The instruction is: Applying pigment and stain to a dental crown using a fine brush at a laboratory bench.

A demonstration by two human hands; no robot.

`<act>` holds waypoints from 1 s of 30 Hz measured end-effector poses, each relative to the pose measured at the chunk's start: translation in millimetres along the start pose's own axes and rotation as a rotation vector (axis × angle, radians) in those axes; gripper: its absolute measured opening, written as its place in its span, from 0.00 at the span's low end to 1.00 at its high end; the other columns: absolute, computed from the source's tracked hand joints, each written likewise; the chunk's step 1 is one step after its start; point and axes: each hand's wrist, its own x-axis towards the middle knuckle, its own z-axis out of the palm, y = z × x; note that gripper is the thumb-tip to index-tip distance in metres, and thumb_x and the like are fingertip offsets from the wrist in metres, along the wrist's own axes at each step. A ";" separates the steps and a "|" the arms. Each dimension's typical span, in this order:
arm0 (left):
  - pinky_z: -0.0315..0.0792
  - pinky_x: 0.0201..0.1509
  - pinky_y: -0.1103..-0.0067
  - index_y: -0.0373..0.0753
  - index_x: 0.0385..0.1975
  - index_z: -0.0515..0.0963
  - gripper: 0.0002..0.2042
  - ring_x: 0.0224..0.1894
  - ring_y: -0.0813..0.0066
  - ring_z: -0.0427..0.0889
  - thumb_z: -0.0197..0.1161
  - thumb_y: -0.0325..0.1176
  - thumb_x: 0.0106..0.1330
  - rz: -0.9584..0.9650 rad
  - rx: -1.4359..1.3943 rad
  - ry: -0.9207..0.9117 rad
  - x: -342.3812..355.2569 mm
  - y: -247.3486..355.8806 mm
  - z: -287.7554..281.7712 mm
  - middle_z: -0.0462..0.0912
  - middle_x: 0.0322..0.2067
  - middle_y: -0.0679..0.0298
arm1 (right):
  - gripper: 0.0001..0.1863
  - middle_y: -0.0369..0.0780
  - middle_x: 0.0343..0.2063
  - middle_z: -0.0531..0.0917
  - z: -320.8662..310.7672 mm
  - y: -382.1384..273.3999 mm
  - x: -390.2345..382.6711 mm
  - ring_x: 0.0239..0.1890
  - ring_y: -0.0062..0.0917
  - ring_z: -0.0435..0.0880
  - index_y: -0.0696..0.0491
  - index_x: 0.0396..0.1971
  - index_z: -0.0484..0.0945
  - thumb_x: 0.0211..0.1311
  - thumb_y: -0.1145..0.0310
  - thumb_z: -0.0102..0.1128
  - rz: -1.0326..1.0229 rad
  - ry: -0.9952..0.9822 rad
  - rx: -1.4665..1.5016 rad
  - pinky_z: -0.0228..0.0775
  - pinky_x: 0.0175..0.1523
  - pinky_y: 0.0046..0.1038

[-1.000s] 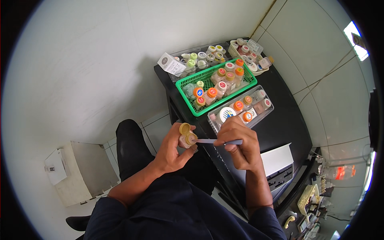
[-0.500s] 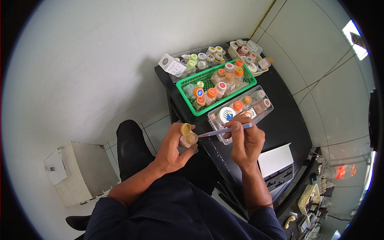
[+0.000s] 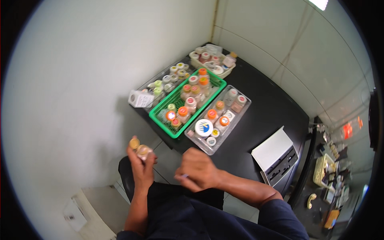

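Note:
My left hand (image 3: 143, 172) is closed around a small clear jar (image 3: 143, 151). Its gold flip lid (image 3: 135, 143) stands open beside the mouth, and what lies inside is too blurred to tell. To the right, level with the near edge of the black table, my right hand (image 3: 197, 169) makes a fist with its back upward. From it pokes a short end of a slim lilac-handled tool (image 3: 184, 176); the rest of that tool is hidden by the hand. The two hands are apart.
On the black table (image 3: 268, 104) stand a green basket (image 3: 163, 130) and a clear tray (image 3: 208, 149) of capped jars. Behind are more small jars, a white folded card (image 3: 141, 99) and a cream basket (image 3: 224, 75). A white case (image 3: 273, 150) lies at right.
The view has shifted. My right hand has drawn the tool away from the jar's mouth and turned over into a fist. My left hand still holds the open jar, now farther left.

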 end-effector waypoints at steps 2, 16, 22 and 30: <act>0.78 0.36 0.80 0.40 0.81 0.52 0.32 0.34 0.77 0.81 0.57 0.29 0.82 0.026 0.011 0.121 2.1 -7.6 -16.0 0.79 0.46 0.58 | 0.05 0.39 0.24 0.77 19.8 2.1 -5.9 0.28 0.37 0.76 0.54 0.31 0.82 0.66 0.72 0.70 -0.020 -0.020 0.033 0.69 0.38 0.39; 0.81 0.36 0.79 0.38 0.73 0.57 0.27 0.34 0.69 0.87 0.55 0.48 0.86 0.370 -0.004 -0.242 59.1 72.6 45.7 0.81 0.49 0.53 | 0.14 0.48 0.28 0.85 53.8 19.8 -34.2 0.38 0.47 0.86 0.58 0.37 0.82 0.76 0.61 0.63 0.245 -0.294 0.080 0.77 0.47 0.45; 0.76 0.56 0.76 0.36 0.66 0.68 0.22 0.49 0.69 0.83 0.64 0.41 0.82 0.404 0.023 -0.432 118.7 103.3 127.4 0.82 0.49 0.58 | 0.14 0.49 0.27 0.85 53.8 21.3 -36.6 0.37 0.47 0.88 0.58 0.37 0.82 0.76 0.61 0.61 0.248 -0.318 0.073 0.80 0.47 0.45; 0.77 0.58 0.72 0.35 0.55 0.76 0.19 0.53 0.66 0.84 0.76 0.33 0.70 0.537 0.478 -0.444 172.5 83.5 208.8 0.83 0.48 0.58 | 0.13 0.49 0.27 0.86 56.9 21.3 -34.2 0.37 0.46 0.87 0.60 0.39 0.82 0.76 0.63 0.62 0.281 -0.319 0.112 0.77 0.46 0.45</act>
